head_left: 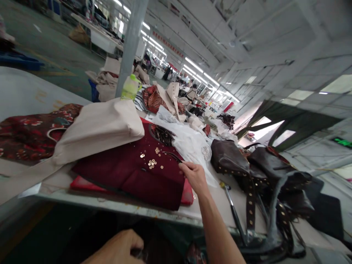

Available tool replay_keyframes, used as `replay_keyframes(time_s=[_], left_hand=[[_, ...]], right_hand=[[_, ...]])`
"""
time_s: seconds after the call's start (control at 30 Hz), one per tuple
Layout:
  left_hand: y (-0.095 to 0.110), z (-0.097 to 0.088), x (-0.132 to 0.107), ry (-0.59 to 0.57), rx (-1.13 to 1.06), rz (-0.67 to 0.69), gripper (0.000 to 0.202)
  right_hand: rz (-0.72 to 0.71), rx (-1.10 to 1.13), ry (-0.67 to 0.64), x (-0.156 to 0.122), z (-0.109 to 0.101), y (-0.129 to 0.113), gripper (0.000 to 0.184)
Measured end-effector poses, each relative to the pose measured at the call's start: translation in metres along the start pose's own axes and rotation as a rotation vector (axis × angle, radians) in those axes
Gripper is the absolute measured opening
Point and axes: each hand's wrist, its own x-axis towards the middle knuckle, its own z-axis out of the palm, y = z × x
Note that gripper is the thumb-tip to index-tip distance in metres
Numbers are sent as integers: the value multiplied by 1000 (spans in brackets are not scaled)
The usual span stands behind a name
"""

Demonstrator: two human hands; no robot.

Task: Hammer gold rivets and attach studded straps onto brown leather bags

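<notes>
Your right hand [194,178] lies on a maroon bag [129,179], its fingertips [181,165] by a thin dark strap [172,157]; you cannot tell whether it grips the strap. Your left hand [115,247], well apart, curls below the table edge [110,205], and what it holds is too dark to tell. Gold studs [151,163] lie scattered on the maroon bag, with a red panel [187,194] beneath it. A cream bag [96,132] lies to its left, white plastic [187,145] behind it, and studded brown bags [233,157] and a metal tool [233,209] to its right.

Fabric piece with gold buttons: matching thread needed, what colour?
The fabric piece is deep maroon; head view.
</notes>
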Motion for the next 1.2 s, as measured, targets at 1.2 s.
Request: replay_keyframes(time_s=[1.2], left_hand=[[29, 6, -29, -69, -94, -33, 36]], right_hand=[[-820, -568, 101, -266, -35, 50, 27]])
